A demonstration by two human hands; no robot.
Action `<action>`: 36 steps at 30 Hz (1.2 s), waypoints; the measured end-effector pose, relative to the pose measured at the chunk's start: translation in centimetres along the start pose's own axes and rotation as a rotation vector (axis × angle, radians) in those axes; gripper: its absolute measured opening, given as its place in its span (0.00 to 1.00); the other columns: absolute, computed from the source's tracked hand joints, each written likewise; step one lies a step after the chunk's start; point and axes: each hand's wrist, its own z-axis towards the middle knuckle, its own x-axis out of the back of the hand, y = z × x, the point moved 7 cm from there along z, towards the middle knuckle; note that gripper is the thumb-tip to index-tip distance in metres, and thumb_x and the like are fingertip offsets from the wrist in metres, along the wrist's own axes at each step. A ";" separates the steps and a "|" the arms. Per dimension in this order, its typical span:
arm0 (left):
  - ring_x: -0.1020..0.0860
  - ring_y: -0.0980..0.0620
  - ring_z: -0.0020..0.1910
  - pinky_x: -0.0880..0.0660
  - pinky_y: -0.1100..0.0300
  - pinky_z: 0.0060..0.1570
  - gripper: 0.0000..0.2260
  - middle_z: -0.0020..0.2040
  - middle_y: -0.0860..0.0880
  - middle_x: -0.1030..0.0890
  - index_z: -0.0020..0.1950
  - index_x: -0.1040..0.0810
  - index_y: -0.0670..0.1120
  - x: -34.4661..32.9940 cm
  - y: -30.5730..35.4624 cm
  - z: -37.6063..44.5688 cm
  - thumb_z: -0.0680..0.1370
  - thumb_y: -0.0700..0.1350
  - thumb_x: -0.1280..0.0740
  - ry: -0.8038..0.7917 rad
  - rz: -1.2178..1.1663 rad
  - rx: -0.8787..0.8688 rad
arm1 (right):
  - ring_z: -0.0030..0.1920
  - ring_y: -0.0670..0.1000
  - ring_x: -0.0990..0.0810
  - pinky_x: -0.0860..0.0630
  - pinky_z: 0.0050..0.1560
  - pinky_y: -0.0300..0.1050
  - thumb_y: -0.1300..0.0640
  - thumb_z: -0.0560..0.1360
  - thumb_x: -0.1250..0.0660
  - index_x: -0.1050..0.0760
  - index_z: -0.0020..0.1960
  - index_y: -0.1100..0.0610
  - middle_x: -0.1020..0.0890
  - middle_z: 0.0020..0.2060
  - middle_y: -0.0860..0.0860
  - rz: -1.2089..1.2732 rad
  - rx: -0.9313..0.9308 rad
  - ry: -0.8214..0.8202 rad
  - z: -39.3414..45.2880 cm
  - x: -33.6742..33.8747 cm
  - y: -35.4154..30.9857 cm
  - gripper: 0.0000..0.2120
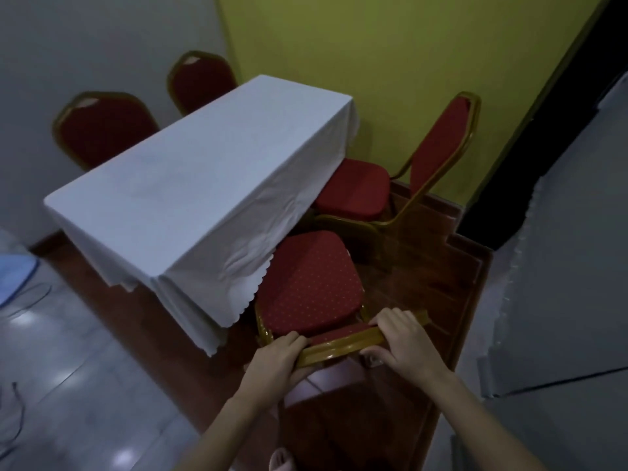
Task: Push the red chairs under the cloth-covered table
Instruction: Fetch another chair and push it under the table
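A long table under a white cloth (204, 185) stands on a wooden platform. Directly below me is a red chair (311, 283) with a gold frame, its dotted seat partly under the cloth's edge. My left hand (277, 360) grips the left end of its gold top rail and my right hand (399, 338) grips the right end. A second red chair (353, 190) stands further along the same side, its seat partly under the cloth and its back (441, 141) tilted toward the yellow wall. Two more red chair backs (105, 129) (202, 83) rise behind the table's far side.
The wooden platform (441, 283) steps down to a grey tiled floor (68, 385) on the left. A grey covered surface (560, 266) lies close on the right. The yellow wall (390, 62) stands behind the table. A blue object (13, 277) and cables lie at the far left.
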 end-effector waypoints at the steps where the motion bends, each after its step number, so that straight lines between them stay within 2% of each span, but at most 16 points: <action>1: 0.23 0.57 0.47 0.25 0.57 0.38 0.27 0.49 0.56 0.24 0.56 0.25 0.53 -0.1 0.0 0.1 0.75 0.70 0.52 0.001 0.010 -0.003 | 0.41 0.46 0.28 0.36 0.44 0.39 0.31 0.74 0.46 0.27 0.47 0.54 0.26 0.40 0.46 -0.005 -0.001 -0.003 0.0 0.0 0.0 0.26; 6: 0.24 0.58 0.43 0.25 0.59 0.40 0.26 0.47 0.56 0.25 0.55 0.25 0.51 -0.1 -0.3 0.6 0.76 0.69 0.48 -0.032 -0.028 -0.041 | 0.41 0.45 0.29 0.37 0.44 0.38 0.30 0.73 0.48 0.27 0.47 0.54 0.26 0.40 0.46 -0.034 -0.014 -0.008 0.1 -0.1 0.0 0.27; 11: 0.30 0.60 0.38 0.30 0.62 0.37 0.23 0.45 0.54 0.27 0.49 0.28 0.49 0.2 -0.3 1.1 0.76 0.67 0.46 -0.039 -0.012 -0.101 | 0.39 0.48 0.27 0.35 0.44 0.40 0.30 0.74 0.51 0.27 0.45 0.56 0.25 0.39 0.48 -0.096 -0.011 0.004 0.2 -0.4 -0.1 0.30; 15: 0.26 0.57 0.39 0.31 0.62 0.35 0.19 0.45 0.54 0.26 0.49 0.28 0.49 0.0 -1.2 1.1 0.77 0.64 0.42 -0.036 0.000 -0.141 | 0.40 0.49 0.25 0.33 0.44 0.41 0.31 0.75 0.52 0.26 0.46 0.57 0.24 0.40 0.49 -0.146 -0.009 0.008 0.4 -1.0 0.0 0.31; 20: 0.26 0.58 0.35 0.33 0.64 0.31 0.16 0.43 0.55 0.25 0.49 0.27 0.50 0.7 -2.4 0.7 0.77 0.63 0.40 0.024 0.012 -0.174 | 0.38 0.50 0.27 0.36 0.42 0.41 0.31 0.75 0.51 0.26 0.44 0.58 0.25 0.38 0.50 -0.144 0.007 0.033 1.3 -1.6 -0.9 0.31; 25: 0.22 0.58 0.40 0.27 0.62 0.36 0.21 0.47 0.56 0.22 0.55 0.25 0.52 1.5 -3.3 -0.4 0.77 0.66 0.46 0.077 -0.018 -0.099 | 0.35 0.51 0.27 0.34 0.39 0.44 0.31 0.75 0.54 0.27 0.41 0.58 0.26 0.35 0.51 -0.135 0.065 0.088 1.8 -2.7 -1.5 0.32; 28: 0.20 0.58 0.42 0.23 0.60 0.36 0.22 0.48 0.57 0.20 0.57 0.25 0.51 0.8 -2.4 -0.8 0.77 0.66 0.44 0.104 -0.014 -0.061 | 0.32 0.52 0.27 0.34 0.37 0.44 0.31 0.75 0.55 0.26 0.38 0.59 0.25 0.33 0.52 -0.139 0.132 0.147 1.5 -2.5 -0.9 0.35; 31: 0.19 0.59 0.41 0.23 0.62 0.35 0.20 0.48 0.58 0.20 0.57 0.25 0.52 0.0 -0.8 -0.8 0.77 0.65 0.42 0.157 -0.007 -0.001 | 0.31 0.52 0.26 0.34 0.37 0.44 0.31 0.75 0.56 0.25 0.37 0.60 0.25 0.32 0.52 -0.113 0.204 0.147 1.5 -1.8 0.6 0.36; 36: 0.20 0.62 0.39 0.27 0.67 0.34 0.23 0.46 0.59 0.20 0.55 0.23 0.53 -0.7 1.3 -0.2 0.77 0.67 0.47 0.236 0.029 0.109 | 0.31 0.52 0.27 0.33 0.36 0.44 0.31 0.75 0.55 0.26 0.37 0.61 0.25 0.32 0.53 -0.062 0.308 0.108 3.2 -1.1 2.9 0.36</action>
